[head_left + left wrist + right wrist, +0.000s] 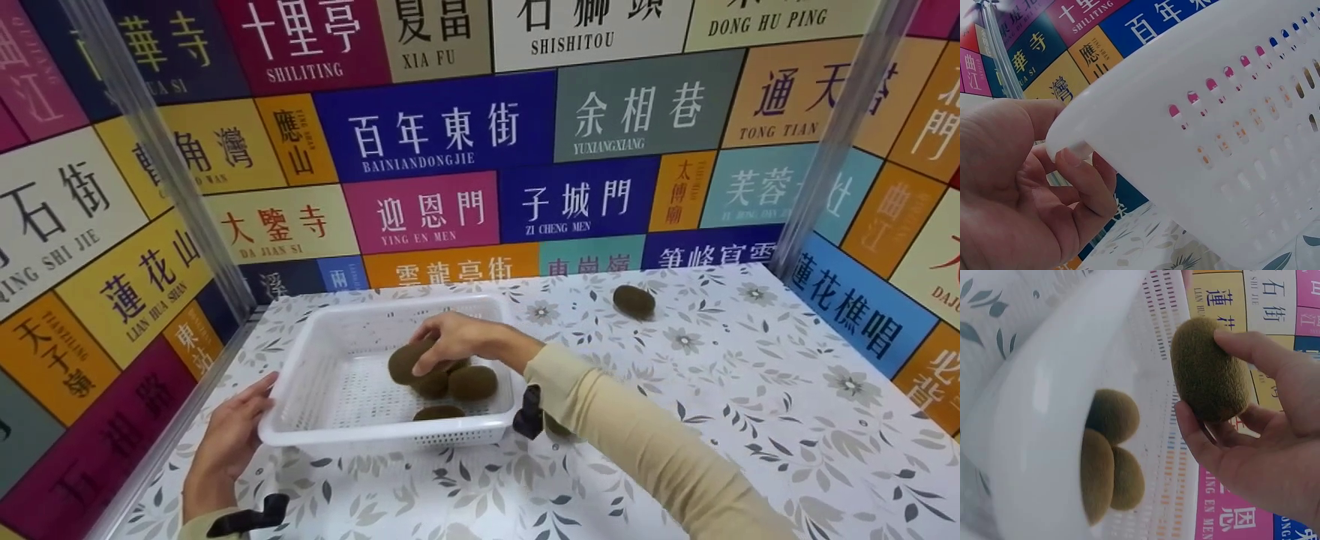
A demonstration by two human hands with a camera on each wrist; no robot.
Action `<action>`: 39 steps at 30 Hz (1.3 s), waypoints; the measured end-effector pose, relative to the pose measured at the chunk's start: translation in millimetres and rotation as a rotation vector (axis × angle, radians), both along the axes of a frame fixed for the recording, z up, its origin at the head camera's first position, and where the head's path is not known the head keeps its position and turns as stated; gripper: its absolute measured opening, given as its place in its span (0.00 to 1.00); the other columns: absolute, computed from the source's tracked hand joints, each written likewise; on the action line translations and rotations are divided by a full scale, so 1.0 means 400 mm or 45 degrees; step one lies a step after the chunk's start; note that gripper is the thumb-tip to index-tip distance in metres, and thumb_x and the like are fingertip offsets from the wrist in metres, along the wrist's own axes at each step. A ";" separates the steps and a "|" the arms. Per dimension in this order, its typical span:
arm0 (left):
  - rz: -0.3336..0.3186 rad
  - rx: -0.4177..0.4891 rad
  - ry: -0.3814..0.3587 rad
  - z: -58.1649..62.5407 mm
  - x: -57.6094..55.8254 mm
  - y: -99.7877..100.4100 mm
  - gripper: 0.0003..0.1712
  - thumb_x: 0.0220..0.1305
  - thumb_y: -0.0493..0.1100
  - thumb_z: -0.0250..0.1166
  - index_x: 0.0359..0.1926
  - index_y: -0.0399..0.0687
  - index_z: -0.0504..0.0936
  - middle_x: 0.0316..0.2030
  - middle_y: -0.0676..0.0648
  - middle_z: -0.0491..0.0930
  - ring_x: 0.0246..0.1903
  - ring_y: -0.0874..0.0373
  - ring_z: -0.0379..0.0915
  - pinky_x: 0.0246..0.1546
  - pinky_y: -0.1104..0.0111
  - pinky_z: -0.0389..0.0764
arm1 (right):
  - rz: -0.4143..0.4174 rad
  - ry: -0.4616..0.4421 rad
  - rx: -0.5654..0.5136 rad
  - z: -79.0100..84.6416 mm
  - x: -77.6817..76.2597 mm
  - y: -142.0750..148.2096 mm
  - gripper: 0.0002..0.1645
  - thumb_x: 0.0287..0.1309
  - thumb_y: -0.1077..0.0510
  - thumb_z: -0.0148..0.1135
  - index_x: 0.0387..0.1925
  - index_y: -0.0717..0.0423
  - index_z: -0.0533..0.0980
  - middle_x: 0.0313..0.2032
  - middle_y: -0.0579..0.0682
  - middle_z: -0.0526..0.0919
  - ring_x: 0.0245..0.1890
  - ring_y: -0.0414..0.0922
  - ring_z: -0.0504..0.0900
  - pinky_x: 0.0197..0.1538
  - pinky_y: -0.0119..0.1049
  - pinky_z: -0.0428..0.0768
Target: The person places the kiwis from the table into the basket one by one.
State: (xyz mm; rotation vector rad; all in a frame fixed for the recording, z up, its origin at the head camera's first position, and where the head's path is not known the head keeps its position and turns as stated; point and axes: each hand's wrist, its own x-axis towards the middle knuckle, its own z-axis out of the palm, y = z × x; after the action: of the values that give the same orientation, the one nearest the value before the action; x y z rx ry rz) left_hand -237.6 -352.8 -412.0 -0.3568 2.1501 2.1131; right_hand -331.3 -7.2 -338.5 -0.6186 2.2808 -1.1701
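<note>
My right hand [457, 336] holds a brown fuzzy kiwi [409, 363] over the white plastic basket [330, 433]; in the right wrist view thumb and fingers grip that kiwi [1207, 368] from its sides. Several more kiwis [474, 383] lie in the basket, toward its right side, and one is partly hidden by the front wall. At the basket's left end, my left hand [229, 427] pinches the rim, with the fingers [1086, 174] curled under the lip in the left wrist view.
A loose kiwi [634, 301] lies on the flower-patterned tablecloth [720, 390] at the back right. Another kiwi [556, 426] shows partly beneath the right sleeve, beside the basket. Colourful sign-covered walls [435, 135] and clear upright posts [847, 127] stand behind the table.
</note>
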 end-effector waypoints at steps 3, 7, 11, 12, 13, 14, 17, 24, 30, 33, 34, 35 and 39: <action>-0.008 -0.001 0.006 -0.004 0.002 0.001 0.32 0.76 0.38 0.45 0.78 0.50 0.52 0.79 0.44 0.48 0.45 0.72 0.74 0.46 0.76 0.80 | -0.058 -0.066 -0.005 -0.006 0.001 -0.023 0.30 0.48 0.61 0.77 0.56 0.57 0.79 0.51 0.56 0.83 0.39 0.44 0.84 0.50 0.38 0.85; -0.008 0.006 0.004 -0.003 0.002 0.002 0.32 0.76 0.38 0.45 0.78 0.51 0.52 0.79 0.44 0.48 0.45 0.71 0.74 0.47 0.76 0.80 | -0.094 -0.162 -0.006 -0.014 -0.006 -0.043 0.32 0.47 0.61 0.77 0.57 0.57 0.79 0.48 0.56 0.85 0.37 0.45 0.86 0.51 0.42 0.85; 0.008 0.005 0.019 -0.004 0.002 0.003 0.32 0.76 0.39 0.45 0.78 0.51 0.53 0.79 0.45 0.52 0.45 0.71 0.75 0.47 0.76 0.80 | -0.081 -0.240 -0.003 -0.028 -0.016 -0.061 0.33 0.49 0.61 0.77 0.59 0.59 0.78 0.48 0.57 0.85 0.40 0.47 0.86 0.51 0.41 0.85; 0.015 0.002 0.034 -0.006 0.001 0.004 0.32 0.76 0.38 0.46 0.78 0.50 0.54 0.77 0.45 0.56 0.44 0.71 0.76 0.46 0.76 0.81 | -0.077 -0.255 0.000 -0.032 -0.018 -0.065 0.33 0.49 0.61 0.77 0.59 0.59 0.77 0.49 0.57 0.85 0.40 0.47 0.86 0.51 0.41 0.85; 0.023 -0.001 0.050 -0.008 0.001 0.006 0.32 0.75 0.38 0.47 0.78 0.50 0.55 0.74 0.46 0.62 0.44 0.71 0.76 0.46 0.75 0.81 | -0.073 -0.271 0.003 -0.035 -0.020 -0.069 0.33 0.49 0.61 0.77 0.59 0.60 0.77 0.49 0.57 0.85 0.41 0.47 0.86 0.51 0.41 0.85; 0.031 -0.002 0.065 -0.010 0.001 0.008 0.32 0.75 0.37 0.48 0.77 0.49 0.55 0.70 0.49 0.69 0.43 0.70 0.77 0.45 0.75 0.81 | -0.069 -0.286 0.008 -0.039 -0.022 -0.073 0.33 0.50 0.61 0.76 0.60 0.61 0.77 0.50 0.58 0.84 0.42 0.48 0.85 0.51 0.42 0.85; 0.057 0.001 0.106 -0.014 0.001 0.011 0.32 0.74 0.36 0.50 0.77 0.46 0.57 0.56 0.60 0.78 0.43 0.70 0.78 0.44 0.74 0.81 | -0.057 -0.320 0.018 -0.045 -0.025 -0.085 0.33 0.51 0.62 0.76 0.60 0.62 0.77 0.50 0.58 0.84 0.44 0.49 0.85 0.52 0.43 0.85; 0.048 -0.013 0.104 -0.012 0.004 0.007 0.32 0.74 0.37 0.49 0.77 0.46 0.56 0.61 0.58 0.75 0.44 0.70 0.78 0.45 0.74 0.81 | -0.001 -0.319 0.094 -0.042 -0.026 -0.108 0.25 0.55 0.60 0.73 0.55 0.61 0.80 0.47 0.56 0.85 0.46 0.50 0.85 0.49 0.40 0.86; 0.044 -0.023 0.073 -0.010 0.000 0.006 0.32 0.74 0.37 0.48 0.77 0.48 0.56 0.72 0.49 0.64 0.44 0.70 0.77 0.45 0.75 0.81 | 0.037 -0.362 0.104 -0.037 -0.025 -0.111 0.20 0.60 0.62 0.68 0.55 0.61 0.81 0.47 0.57 0.86 0.45 0.48 0.84 0.51 0.40 0.85; 0.042 -0.017 0.085 -0.012 -0.001 0.006 0.32 0.74 0.37 0.48 0.77 0.48 0.57 0.68 0.53 0.70 0.44 0.70 0.77 0.44 0.75 0.81 | 0.059 -0.373 0.068 -0.034 -0.028 -0.107 0.20 0.62 0.57 0.67 0.55 0.59 0.81 0.47 0.57 0.86 0.46 0.49 0.83 0.52 0.43 0.85; 0.045 -0.013 0.088 -0.013 -0.001 0.005 0.32 0.74 0.37 0.49 0.77 0.47 0.57 0.65 0.55 0.72 0.43 0.70 0.77 0.44 0.74 0.81 | 0.063 -0.377 0.053 -0.032 -0.030 -0.104 0.21 0.63 0.55 0.67 0.55 0.58 0.81 0.47 0.56 0.86 0.47 0.50 0.83 0.53 0.44 0.85; 0.044 -0.010 0.093 -0.014 -0.001 0.005 0.32 0.75 0.37 0.49 0.77 0.47 0.57 0.62 0.56 0.74 0.43 0.70 0.77 0.44 0.74 0.81 | 0.065 -0.383 0.039 -0.029 -0.031 -0.100 0.22 0.63 0.52 0.67 0.55 0.58 0.81 0.48 0.55 0.85 0.49 0.50 0.83 0.53 0.46 0.84; 0.052 -0.006 0.096 -0.013 0.000 0.003 0.32 0.75 0.37 0.49 0.77 0.47 0.57 0.57 0.60 0.77 0.42 0.69 0.77 0.42 0.75 0.81 | 0.087 -0.409 -0.001 -0.011 -0.036 -0.077 0.26 0.65 0.46 0.65 0.58 0.55 0.78 0.53 0.53 0.83 0.60 0.55 0.79 0.57 0.50 0.82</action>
State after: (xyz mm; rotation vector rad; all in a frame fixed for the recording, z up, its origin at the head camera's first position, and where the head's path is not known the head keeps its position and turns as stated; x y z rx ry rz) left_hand -237.5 -351.7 -417.0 -0.3291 2.2074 2.1770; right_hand -345.6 -37.8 -342.8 -0.4662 1.9742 -1.1465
